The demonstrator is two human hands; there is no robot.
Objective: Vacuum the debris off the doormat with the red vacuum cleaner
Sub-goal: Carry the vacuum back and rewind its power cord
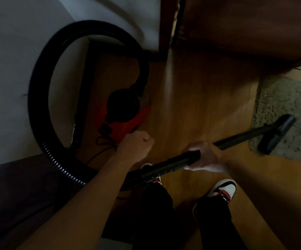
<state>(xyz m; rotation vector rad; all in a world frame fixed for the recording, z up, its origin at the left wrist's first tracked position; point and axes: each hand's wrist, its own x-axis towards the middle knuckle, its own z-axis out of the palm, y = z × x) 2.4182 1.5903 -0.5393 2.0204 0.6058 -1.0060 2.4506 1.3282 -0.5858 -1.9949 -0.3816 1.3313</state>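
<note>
Our right hand (203, 156) grips the wand (240, 137), nozzle (277, 134) on the doormat (288, 98) at three o'clock. Our left hand (137, 144) is fisted and empty, near the red vacuum cleaner (126, 121) at ten o'clock.

Both forearms bare, left forearm (99, 179) and right forearm (250, 179) run uncovered to the frame edge. Left hand (137, 143) has a small dark mark near the knuckles; right hand (203, 156) bare, blurred. Black trousers (155, 213) on both legs. Right shoe (222, 188) is a white sneaker with black and red panels; left shoe (150, 166) matching, mostly hidden.
</note>
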